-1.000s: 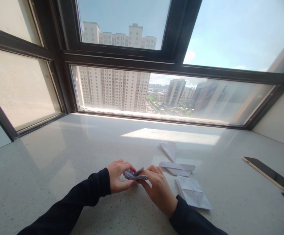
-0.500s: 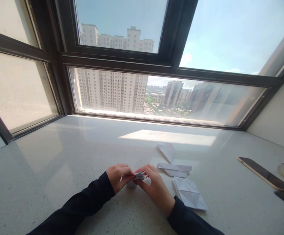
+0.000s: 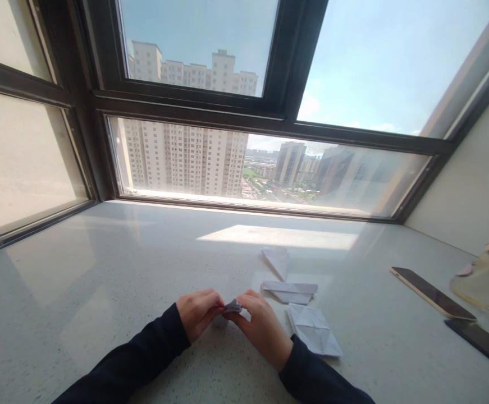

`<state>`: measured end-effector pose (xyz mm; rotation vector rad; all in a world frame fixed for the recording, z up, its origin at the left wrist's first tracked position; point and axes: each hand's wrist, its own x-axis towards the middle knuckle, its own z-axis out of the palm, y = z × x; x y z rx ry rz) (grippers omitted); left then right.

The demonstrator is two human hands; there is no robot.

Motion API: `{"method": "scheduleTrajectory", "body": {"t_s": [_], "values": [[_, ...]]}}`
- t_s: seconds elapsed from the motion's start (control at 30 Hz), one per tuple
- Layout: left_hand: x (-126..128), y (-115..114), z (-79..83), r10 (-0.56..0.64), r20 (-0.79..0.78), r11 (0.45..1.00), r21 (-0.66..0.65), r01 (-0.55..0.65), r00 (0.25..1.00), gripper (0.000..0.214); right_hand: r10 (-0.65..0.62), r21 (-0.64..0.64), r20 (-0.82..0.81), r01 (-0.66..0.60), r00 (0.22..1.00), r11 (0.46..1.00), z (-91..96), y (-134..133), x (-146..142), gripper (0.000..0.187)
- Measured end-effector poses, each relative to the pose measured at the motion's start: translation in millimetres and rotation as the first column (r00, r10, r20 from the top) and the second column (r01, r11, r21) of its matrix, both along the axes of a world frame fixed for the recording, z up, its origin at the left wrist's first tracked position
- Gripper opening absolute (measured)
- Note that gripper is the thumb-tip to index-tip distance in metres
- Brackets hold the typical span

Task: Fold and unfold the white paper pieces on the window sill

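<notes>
A small folded piece of white paper (image 3: 232, 306) is pinched between both hands just above the pale stone counter (image 3: 101, 269). My left hand (image 3: 197, 313) is curled, its fingertips closed on the paper's left end. My right hand (image 3: 263, 328) grips the right end with thumb and fingers pressed together. Most of the paper is hidden by the fingers. Both sleeves are dark.
Three folded white paper pieces lie right of my hands: the nearest one (image 3: 314, 332), a flat one (image 3: 289, 292), and a pointed one (image 3: 277, 261). Two phones (image 3: 432, 293) (image 3: 482, 345) and a yellowish container (image 3: 486, 275) sit far right. Dark window frames border the counter's back.
The paper has been squeezed into a smaller, tighter shape between the fingertips. The view has shifted rightward, bringing the yellowish container into sight.
</notes>
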<state>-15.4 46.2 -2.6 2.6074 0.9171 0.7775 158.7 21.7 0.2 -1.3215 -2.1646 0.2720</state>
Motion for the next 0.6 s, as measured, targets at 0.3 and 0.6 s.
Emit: {"method": "scheduleTrajectory", "body": {"t_s": [0.3,0.6], "values": [[-1,2,-4.7,-0.004,-0.079,0.98,0.198,0.02,0.997,0.026,0.013,0.005,0.046,-0.014,0.999,1.0,0.0,0,1,0.019],[3,4,-9.0,0.001,-0.007,0.987,0.158,0.0,1.0,0.026,-0.031,-0.088,0.105,0.04,0.994,0.995,44.7,-8,85,0.066]]}}
